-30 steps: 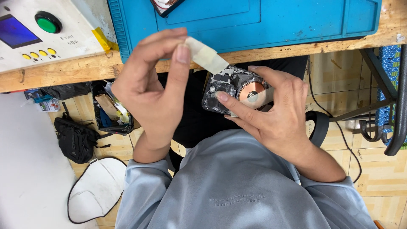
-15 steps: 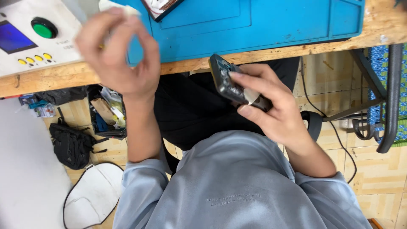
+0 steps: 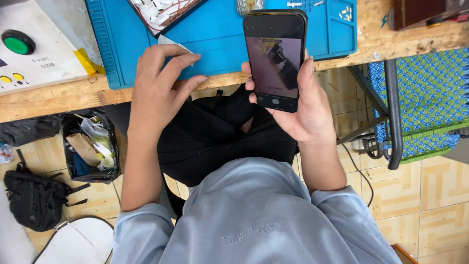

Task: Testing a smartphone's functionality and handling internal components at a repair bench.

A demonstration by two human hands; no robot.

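- My right hand (image 3: pixel 305 105) grips a black smartphone (image 3: pixel 276 54) upright, screen toward me, fingers wrapped along its right edge and thumb at its left, closed firmly around the lower half.
- The phone's top overlaps the near part of the blue work mat (image 3: pixel 220 34); its lower half hangs past the wooden bench edge (image 3: pixel 53 100), over my lap.
- My left hand (image 3: pixel 159 85) rests at the near rim of the mat, fingers spread, fingertips on a small pale strip (image 3: pixel 177 45); whether it is pinched, I cannot tell.
- Far left, a white control box (image 3: pixel 41 49) with a green button (image 3: pixel 17 43) sits tight against the mat's left edge.
- Open room lies between my hands and below the bench; a bin of scraps (image 3: pixel 90 144) stands on the floor to the left, a blue woven chair (image 3: pixel 420 107) to the right.
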